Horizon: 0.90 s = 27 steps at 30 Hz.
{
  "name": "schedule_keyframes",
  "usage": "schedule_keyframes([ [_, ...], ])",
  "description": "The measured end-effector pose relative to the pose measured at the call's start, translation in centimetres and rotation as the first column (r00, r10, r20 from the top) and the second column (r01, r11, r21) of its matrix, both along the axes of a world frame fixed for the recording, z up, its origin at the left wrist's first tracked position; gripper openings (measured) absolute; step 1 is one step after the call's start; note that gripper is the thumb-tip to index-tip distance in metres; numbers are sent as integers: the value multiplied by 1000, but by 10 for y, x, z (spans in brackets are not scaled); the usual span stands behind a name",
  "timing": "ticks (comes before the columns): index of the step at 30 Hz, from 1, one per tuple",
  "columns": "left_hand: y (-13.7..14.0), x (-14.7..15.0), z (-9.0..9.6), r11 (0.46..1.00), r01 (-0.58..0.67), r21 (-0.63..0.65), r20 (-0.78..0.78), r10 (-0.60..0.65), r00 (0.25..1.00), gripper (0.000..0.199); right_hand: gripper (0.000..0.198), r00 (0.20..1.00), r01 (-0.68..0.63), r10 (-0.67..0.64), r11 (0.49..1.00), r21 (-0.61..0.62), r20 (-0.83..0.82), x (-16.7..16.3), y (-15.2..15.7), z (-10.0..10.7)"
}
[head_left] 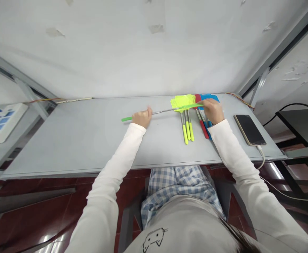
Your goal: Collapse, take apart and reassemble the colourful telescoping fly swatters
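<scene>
A green fly swatter [164,111] with a thin metal shaft stretches between my two hands above the table. My left hand [141,117] is closed round it near the green handle, whose end sticks out to the left. At the other end, my right hand [213,110] grips the green head, seen almost edge-on. Beneath it lie several yellow fly swatters [191,133], heads toward the wall and handles toward me. Beside them are a red fly swatter [204,129] and blue fly swatters [209,96], partly hidden by my right hand and forearm.
A phone [250,130] lies on the right of the grey table [90,140], with a white cable [260,151] plugged in. A white-and-blue plastic item [2,123] sits at the far left. The wall [132,52] borders the table's back edge; metal frame posts stand at both sides.
</scene>
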<state>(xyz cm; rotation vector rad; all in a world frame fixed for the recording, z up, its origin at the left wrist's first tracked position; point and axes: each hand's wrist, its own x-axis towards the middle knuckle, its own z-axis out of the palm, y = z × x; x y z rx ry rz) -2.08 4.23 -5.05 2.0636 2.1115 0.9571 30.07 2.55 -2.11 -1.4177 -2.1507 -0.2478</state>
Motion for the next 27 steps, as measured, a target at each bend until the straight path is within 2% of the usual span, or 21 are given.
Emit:
schedule_keyframes([
  [3, -9, 16, -3, 992, 120, -28, 12, -120, 993, 36, 38, 981, -173, 178, 982, -77, 72, -20, -11, -2],
  [6, -13, 22, -4, 992, 120, -33, 14, -120, 993, 41, 40, 981, -177, 182, 981, -82, 64, -36, -19, -2],
  [10, -14, 24, -1, 997, 73, -23, -5, -74, 997, 45, 40, 992, -127, 127, 991, -41, 0, -41, -21, 2],
  [13, -15, 28, 5, 994, 104, -20, -15, -104, 994, 49, 40, 994, -84, 86, 996, 21, -71, -44, -23, 9],
  [15, -17, 29, 8, 976, 218, -8, 2, -218, 976, 48, 40, 991, -18, 29, 996, 86, -128, -46, -25, 13],
  [17, -18, 28, 9, 927, 374, -2, 17, -374, 927, 40, 41, 980, 87, -58, 985, 150, -192, -47, -28, 15],
  [19, -17, 24, 10, 878, 478, 9, 46, -478, 877, 32, 47, 956, 190, -136, 962, 194, -259, -46, -28, 14],
  [21, -13, 20, 12, 867, 494, 60, 132, -497, 858, 27, 53, 930, 250, -171, 943, 218, -326, -41, -24, 10],
  [24, -4, 14, 17, 896, 412, 164, 406, -442, 800, 27, 54, 904, 266, -165, 940, 215, -395, -32, -14, 0],
  [27, 2, 14, 25, 927, 325, 188, 712, -356, 605, 37, 47, 912, 225, -146, 960, 169, -384, -26, -6, -9],
])
